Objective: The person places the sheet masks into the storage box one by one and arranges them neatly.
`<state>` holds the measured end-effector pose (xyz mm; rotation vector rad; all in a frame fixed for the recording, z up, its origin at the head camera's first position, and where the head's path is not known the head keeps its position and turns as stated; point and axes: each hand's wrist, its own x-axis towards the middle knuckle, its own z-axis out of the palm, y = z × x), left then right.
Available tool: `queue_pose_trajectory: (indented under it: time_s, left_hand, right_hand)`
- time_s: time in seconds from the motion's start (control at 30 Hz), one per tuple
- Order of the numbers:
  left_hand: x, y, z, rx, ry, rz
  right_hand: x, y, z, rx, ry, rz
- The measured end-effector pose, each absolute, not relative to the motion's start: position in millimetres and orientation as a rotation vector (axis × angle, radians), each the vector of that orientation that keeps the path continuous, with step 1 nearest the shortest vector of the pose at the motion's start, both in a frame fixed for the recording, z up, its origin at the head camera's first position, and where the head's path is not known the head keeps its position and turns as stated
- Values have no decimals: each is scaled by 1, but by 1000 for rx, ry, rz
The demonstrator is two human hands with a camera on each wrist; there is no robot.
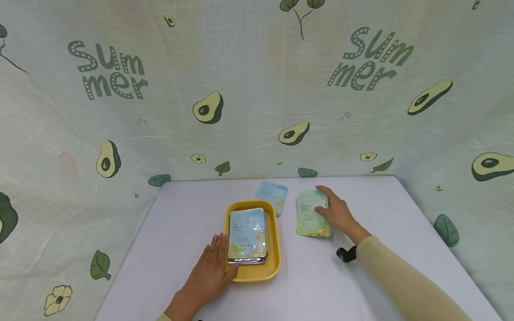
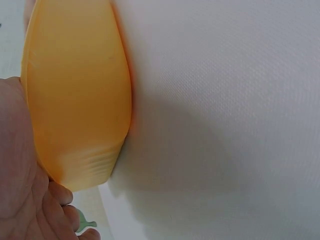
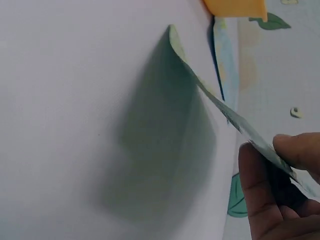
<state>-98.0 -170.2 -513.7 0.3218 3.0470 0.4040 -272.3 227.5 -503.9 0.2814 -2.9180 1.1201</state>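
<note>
My right hand pinches a green sheet mask packet by its right edge, thumb on top and fingers beneath. In the right wrist view the packet is tilted, casting a shadow on the table. My left hand rests with straight fingers along the left rim of a yellow tray, thumb near its front corner. Its palm lies by the tray's side wall in the left wrist view. Blue sheet mask packets lie stacked inside the tray.
Behind the tray another blue packet lies on the white table, partly hidden by the tray's rim. A black strap-like piece shows at the right wrist. An avocado-print cloth hangs beyond the table's back edge.
</note>
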Motion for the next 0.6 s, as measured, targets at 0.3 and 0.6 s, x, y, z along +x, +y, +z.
queue_pose_trajectory:
  time_s: [0.3,0.6]
  left_hand:
    - [-98,-170,-512,318,3040,416]
    - [-97,-169,-511,335,3055,419]
  right_hand:
    - [-271,229,-507,266,-2955,1047]
    - [-272,232,-509,143,-2907,1159]
